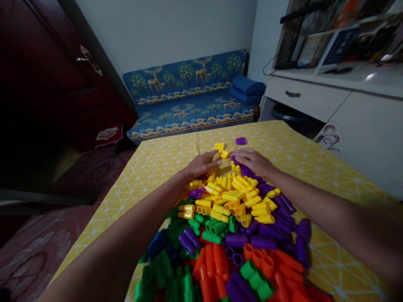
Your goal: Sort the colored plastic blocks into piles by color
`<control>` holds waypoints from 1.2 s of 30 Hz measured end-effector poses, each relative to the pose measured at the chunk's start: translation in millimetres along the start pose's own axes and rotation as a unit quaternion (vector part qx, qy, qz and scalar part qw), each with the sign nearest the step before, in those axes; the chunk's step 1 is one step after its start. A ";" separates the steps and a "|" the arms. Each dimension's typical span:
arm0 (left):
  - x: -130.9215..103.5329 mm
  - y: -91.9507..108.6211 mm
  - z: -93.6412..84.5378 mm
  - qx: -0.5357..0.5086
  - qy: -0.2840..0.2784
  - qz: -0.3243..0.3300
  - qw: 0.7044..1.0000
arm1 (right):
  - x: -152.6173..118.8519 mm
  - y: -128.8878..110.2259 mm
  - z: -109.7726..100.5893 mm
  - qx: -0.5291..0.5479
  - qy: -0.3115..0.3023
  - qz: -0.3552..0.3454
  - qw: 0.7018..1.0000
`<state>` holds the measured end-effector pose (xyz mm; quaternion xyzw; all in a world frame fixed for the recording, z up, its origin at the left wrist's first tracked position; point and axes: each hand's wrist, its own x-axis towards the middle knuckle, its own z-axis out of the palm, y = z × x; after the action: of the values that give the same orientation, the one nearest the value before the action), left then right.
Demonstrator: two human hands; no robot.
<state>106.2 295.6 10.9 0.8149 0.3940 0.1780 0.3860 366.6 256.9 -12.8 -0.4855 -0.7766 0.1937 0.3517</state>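
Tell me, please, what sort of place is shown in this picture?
Probably a room in a home, perhaps a living room: a blue sofa with a deer pattern stands along the wall, a white cabinet is at the right, and a yellow patterned cloth covers the table.

The person's left hand and right hand flank the far end of a heap of glossy yellow plastic tube pieces, the right over purple plastic tube pieces. Green plastic tube pieces and orange-red plastic tube pieces lie nearer on the yellow, white-lined worktop; beyond stands a blue, deer-patterned fabric sofa.
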 end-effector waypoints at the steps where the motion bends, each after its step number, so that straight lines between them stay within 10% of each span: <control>1: -0.6 4.6 2.1 0.011 -0.011 0.008 1.000 | -1.4 -11.7 7.6 0.001 -0.015 -0.003 1.000; 6: -36.4 25.5 1.6 -0.014 -0.064 0.051 0.997 | -14.1 -64.3 21.8 0.080 -0.070 0.066 0.992; 13: -121.6 56.2 -37.1 -0.113 -0.192 0.006 0.975 | -30.4 -130.4 -12.5 0.228 -0.206 0.055 0.950; 17: -133.8 61.7 -65.4 -0.085 -0.209 0.002 0.974 | -0.5 -97.3 -18.3 0.191 -0.087 0.066 0.976; 22: -108.3 29.3 -63.9 0.034 0.009 -0.031 0.999 | 62.7 -15.9 -6.6 -0.124 0.118 0.189 0.967; 27: -94.0 3.4 -34.9 -0.045 0.007 -0.085 0.995 | 85.6 -10.4 25.3 -0.024 -0.052 0.177 0.983; 32: -114.7 9.8 -24.9 0.004 -0.057 -0.024 0.998 | 53.3 -77.3 56.8 0.168 -0.247 0.065 0.952; 36: -149.2 31.4 -37.5 -0.017 -0.098 0.011 0.995 | 9.9 -129.8 40.5 0.117 -0.304 0.019 0.945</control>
<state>6.4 185.3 61.0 0.8262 0.3419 0.1081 0.4345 253.9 208.4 46.8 -0.3739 -0.8088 0.4285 0.1498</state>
